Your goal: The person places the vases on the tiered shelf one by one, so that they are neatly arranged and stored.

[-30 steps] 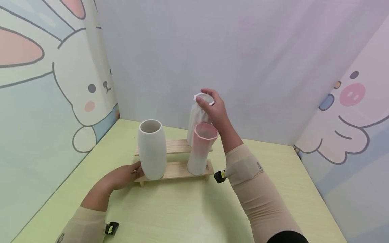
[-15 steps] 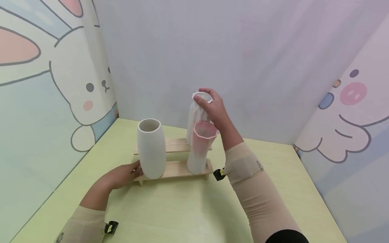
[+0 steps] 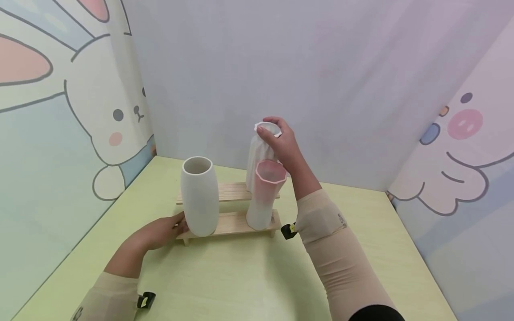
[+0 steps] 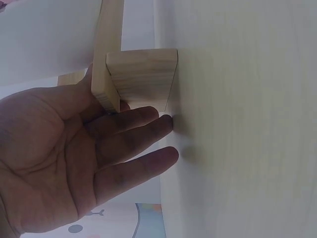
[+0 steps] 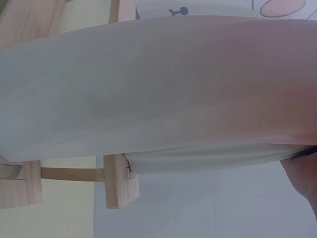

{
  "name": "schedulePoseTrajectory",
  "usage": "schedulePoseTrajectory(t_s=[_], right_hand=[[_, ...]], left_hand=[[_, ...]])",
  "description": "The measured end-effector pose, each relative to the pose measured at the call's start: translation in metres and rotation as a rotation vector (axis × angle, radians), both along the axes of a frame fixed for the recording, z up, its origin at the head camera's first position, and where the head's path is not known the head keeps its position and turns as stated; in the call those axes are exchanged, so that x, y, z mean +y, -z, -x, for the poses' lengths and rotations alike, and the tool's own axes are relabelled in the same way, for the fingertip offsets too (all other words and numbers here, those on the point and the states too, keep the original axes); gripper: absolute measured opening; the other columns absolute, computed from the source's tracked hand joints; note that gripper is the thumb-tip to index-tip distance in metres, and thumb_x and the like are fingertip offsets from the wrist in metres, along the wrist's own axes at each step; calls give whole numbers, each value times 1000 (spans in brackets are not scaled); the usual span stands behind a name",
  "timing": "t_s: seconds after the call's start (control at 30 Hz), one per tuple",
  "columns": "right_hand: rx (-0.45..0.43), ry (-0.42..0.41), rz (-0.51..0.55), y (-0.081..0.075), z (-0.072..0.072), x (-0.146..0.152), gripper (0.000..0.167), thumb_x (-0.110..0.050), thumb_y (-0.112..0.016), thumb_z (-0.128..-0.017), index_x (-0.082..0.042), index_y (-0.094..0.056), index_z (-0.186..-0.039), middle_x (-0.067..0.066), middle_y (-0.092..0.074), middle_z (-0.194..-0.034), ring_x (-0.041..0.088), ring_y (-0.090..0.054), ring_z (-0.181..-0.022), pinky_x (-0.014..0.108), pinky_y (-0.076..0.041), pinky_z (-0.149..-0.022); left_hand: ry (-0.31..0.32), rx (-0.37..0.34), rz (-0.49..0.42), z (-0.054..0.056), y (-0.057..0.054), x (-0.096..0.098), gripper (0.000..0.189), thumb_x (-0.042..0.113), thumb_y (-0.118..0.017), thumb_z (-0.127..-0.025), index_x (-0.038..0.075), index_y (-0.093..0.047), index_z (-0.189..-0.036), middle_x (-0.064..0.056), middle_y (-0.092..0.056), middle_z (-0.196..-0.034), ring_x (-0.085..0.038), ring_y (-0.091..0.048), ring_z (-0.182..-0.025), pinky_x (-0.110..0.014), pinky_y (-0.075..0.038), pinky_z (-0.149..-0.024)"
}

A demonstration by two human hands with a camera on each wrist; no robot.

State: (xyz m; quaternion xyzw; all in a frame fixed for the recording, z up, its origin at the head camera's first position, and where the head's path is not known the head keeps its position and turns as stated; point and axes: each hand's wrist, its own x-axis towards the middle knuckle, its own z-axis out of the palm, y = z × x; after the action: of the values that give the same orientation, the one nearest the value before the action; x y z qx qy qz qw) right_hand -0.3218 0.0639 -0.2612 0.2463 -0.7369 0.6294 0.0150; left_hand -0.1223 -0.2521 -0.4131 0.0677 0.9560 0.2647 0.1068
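My left hand (image 3: 162, 232) is at the left end of a two-tier wooden rack (image 3: 233, 224). The left wrist view shows thumb and index finger about the lower board's end (image 4: 105, 82), other fingers extended beside it. At the back right of the rack, my right hand (image 3: 287, 145) grips a white fluted vase (image 3: 257, 156) by its rim, thumb in front. This vase stands upright on the upper board. A pink-and-white faceted vase (image 3: 265, 196) stands before it on the lower board and hides part of it. A smooth white vase (image 3: 201, 203) stands on that board's left.
The rack stands on a pale yellow-green table (image 3: 225, 281). A grey-lilac curtain (image 3: 225, 89) hangs behind. Cartoon-printed panels flank the table, with a rabbit (image 3: 108, 107) on the left and a pink-nosed animal (image 3: 462, 147) on the right.
The view shifts very slightly. Both hands keep their places, and the vases and rack stay where they were.
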Motion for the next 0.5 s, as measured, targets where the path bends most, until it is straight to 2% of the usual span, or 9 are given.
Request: schedulePoseTrajectory(t_s=[0.3,0.5], right_hand=[[8,19,6,1,0,1,54,-46,-72,-85,-22,-54,-130,8,-61,-116,22,-62,-96,37,-55,-80],[20,7,-10,1,2,1,58,-49,-70,-86,-23,-52,-135,9,-61,-117,22,-62,-96,35,-55,-79]], left_hand=[[5,-6,-9,1,-3,0,60,43,-47,-103,15,-33,-154,-19,-56,-138,-43,-52,-127,-62,-42,-101],[9,-2,-14,0,-1,0,60,43,-46,-104,14,-33,-154,-20,-55,-139,-44,-51,-128,-62,-42,-101]])
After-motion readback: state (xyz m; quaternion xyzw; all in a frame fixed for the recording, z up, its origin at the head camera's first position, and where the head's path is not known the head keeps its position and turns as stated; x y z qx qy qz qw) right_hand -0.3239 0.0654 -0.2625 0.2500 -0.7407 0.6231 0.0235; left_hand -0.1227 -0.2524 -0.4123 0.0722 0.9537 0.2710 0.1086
